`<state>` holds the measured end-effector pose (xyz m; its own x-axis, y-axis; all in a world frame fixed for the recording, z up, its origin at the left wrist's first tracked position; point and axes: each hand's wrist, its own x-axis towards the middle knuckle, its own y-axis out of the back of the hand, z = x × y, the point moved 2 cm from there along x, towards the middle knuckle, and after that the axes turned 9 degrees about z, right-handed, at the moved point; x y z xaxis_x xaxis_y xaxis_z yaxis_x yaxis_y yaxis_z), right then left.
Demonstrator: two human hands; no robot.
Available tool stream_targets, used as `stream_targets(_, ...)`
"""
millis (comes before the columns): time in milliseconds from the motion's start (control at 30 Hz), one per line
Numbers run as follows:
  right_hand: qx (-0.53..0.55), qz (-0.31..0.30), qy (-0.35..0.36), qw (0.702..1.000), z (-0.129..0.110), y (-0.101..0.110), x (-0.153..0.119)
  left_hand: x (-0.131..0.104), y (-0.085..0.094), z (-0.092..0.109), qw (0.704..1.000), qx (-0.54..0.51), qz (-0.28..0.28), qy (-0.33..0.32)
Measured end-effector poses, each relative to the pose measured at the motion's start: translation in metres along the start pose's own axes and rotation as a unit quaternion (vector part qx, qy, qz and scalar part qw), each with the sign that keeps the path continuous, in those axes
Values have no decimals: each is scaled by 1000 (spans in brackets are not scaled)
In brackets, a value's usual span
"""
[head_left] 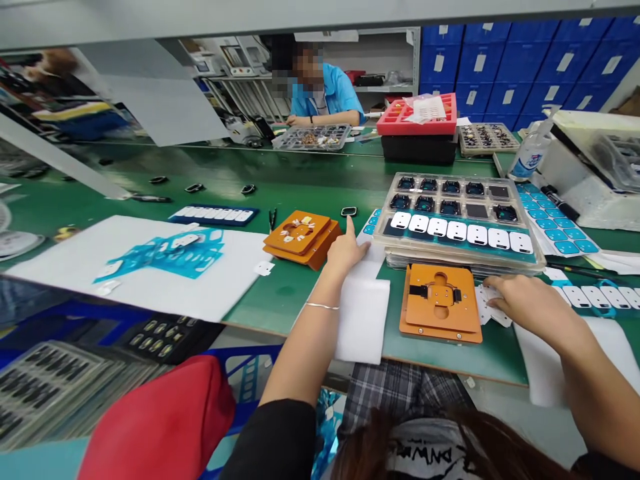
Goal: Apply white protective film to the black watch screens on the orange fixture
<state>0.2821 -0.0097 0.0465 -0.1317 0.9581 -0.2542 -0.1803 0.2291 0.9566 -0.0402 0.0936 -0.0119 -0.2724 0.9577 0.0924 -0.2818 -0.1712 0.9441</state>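
Observation:
My left hand (347, 251) reaches out over the green table with its index finger stretched and its thumb apart. The fingertip is just short of a small black rectangular frame (349, 211), and nothing shows in the hand. To the left sits an orange fixture (301, 238) with white pieces on top. My right hand (523, 303) rests by a second orange fixture (441, 303), which has black parts set in its recess. Its fingers are spread apart, touching thin white cut pieces (493, 310) beside that fixture; the undersides of the fingers are hidden.
Clear trays (457, 217) stacked ahead hold black frames and a strip of white labels. White foam sheets (364, 320) hang over the front edge. Left lies a white sheet (150, 280) with blue film. A co-worker (325, 90) sits opposite, behind a red bin (417, 120).

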Motion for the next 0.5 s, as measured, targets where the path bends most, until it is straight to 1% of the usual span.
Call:
stream_targets(67, 3, 4, 6, 1000, 1, -1, 1, -2, 9, 0, 1000, -7, 18, -14)
stream_targets(100, 4, 5, 9, 1000, 3, -2, 1, -3, 17, -2, 999, -10, 36, -20)
stream_targets(133, 6, 7, 10, 1000, 4, -3, 2, -3, 27, -5, 998, -9, 65, -22)
stream_targets(200, 12, 8, 15, 1000, 7, -4, 3, 1, 50, -16, 992, 13, 129, 1)
stream_targets(233, 17, 9, 17, 1000, 9, -5, 4, 6, 60, -24, 989, 34, 139, 28)
stream_targets(267, 22, 8, 20, 1000, 10, -5, 5, 11, 68, -33, 988, 58, 127, 61)
stream_targets(333, 29, 1, 27, 999, 12, -6, 6, 22, 76, -51, 988, 95, 53, 110)
stream_targets(367, 31, -3, 30, 999, 12, -6, 6, 27, 77, -58, 988, 103, 15, 118)
stream_targets(400, 33, -8, 35, 999, 12, -6, 6, 31, 77, -64, 988, 105, -6, 115)
stream_targets(433, 34, -12, 38, 999, 12, -7, 6, 33, 76, -67, 989, 105, -11, 106)
stream_targets(500, 38, -15, 42, 998, 12, -7, 7, 33, 75, -71, 990, 105, -3, 93)
